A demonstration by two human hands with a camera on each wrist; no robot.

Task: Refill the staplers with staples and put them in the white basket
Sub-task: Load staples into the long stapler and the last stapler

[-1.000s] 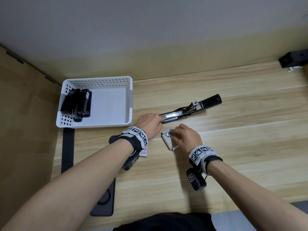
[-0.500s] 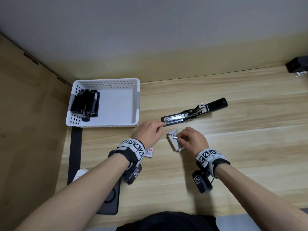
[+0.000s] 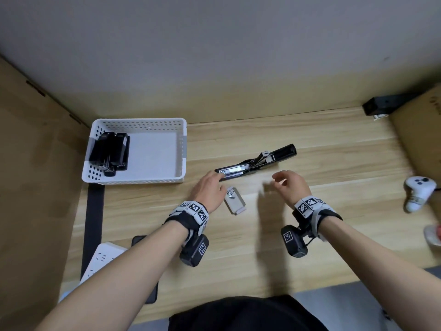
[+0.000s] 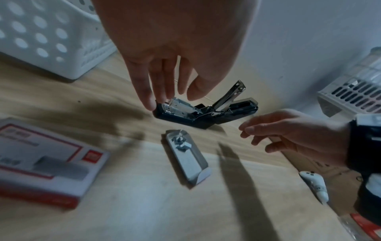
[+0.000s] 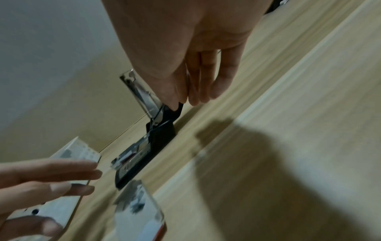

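Nearest you, at 7 o'clock on the counter (image 3: 238, 263), a white power strip (image 3: 102, 258) and a dark flat pad (image 3: 137, 240), both out of play

Your left hand (image 3: 208, 191) sits at about 11 o'clock from your body, fingers (image 4: 147, 91) nearly straight, tips touching the front end of the open stapler (image 3: 256, 162); it grips nothing, likely just steadying the stapler so it stays put for loading

Just beside that hand at its 4 o'clock lies the small staple tray (image 3: 235, 200) with a few loose staple pieces at its far end, kept close for quick picking

Your right hand (image 3: 290, 187) hovers at 1 o'clock, above the counter, fingers loosely curled with thumb near the fingertips; motion blur there, so you cannot tell if a staple strip is pinched

The stapler lies flat and swung open, magazine exposed, running from 11 toward 2 o'clock, so refill looks not yet done

Red-and-white staple box (image 4: 41, 163) lies by your left wrist

Farther at 10 o'clock the white basket (image 3: 136, 180) holds black staplers (image 3: 109, 151) stacked at its left side, room left on the right

A white controller (image 3: 420, 194) at 3 o'clock, unrelated
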